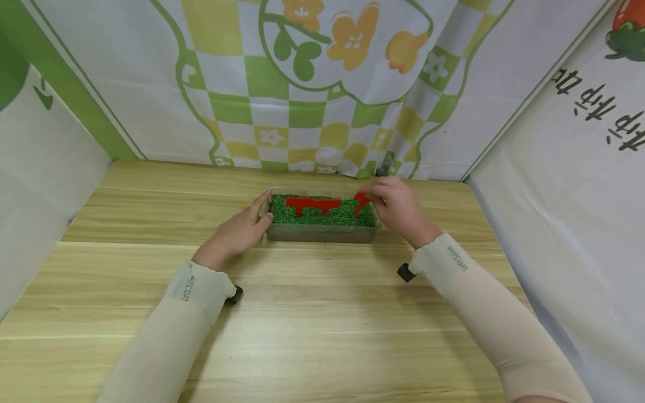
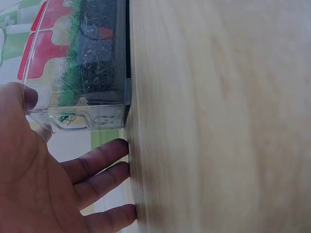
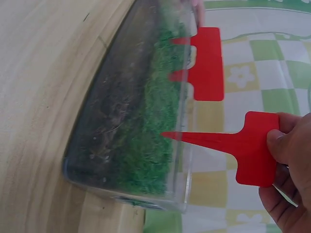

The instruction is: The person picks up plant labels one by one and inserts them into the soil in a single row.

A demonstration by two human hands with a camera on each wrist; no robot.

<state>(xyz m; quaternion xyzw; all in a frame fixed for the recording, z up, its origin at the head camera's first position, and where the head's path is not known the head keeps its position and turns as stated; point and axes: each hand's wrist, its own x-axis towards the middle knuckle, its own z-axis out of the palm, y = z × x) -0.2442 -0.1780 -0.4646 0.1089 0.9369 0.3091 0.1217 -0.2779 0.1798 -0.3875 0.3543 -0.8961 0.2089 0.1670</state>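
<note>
A clear plastic planter box [image 1: 322, 233] holds dark soil topped with green grass [image 3: 150, 160]. Two red T-shaped plant labels [image 1: 313, 205] stand side by side in the grass, stems down. My right hand [image 1: 398, 204] pinches another red plant label [image 3: 257, 148] by its wide head, above the box's right end. In the right wrist view its pointed stem tip overlaps the grass. My left hand [image 1: 241, 228] is at the box's left end, thumb and forefinger at the rim. Its other fingers [image 2: 104, 158] stretch out straight beside the box, their tips at the tabletop.
The box stands near the back of a wooden table [image 1: 322, 313]. A checked, flower-printed curtain [image 1: 302, 112] hangs right behind it. White printed sheets [image 1: 564, 184] flank the table at both sides.
</note>
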